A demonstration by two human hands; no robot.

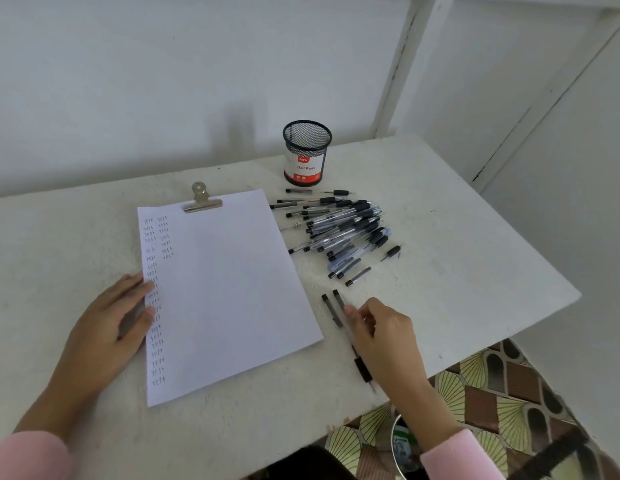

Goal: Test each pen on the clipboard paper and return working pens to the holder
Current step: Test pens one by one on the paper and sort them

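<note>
Pinning the paper with the left hand, fingers straight and flat over its left margin, likely to stop the sheet sliding under a pen tip. Clamped at the far edge by the metal clip, leaving only the near end to steady. Marked down the left with two columns of small test scribbles, blank elsewhere. Reaching with the right hand just right of the paper's near corner, fingers loosely curled over a pen lying on the table; cannot tell whether gripped or merely touched, being blurred. Just beyond the fingertips, two short dark pieces side by side, probably caps. Heaped farther right, the pens, presumably untested, kept within easy reach. Standing at the far side, the mesh holder, upright, seemingly empty, awaiting working pens
</note>
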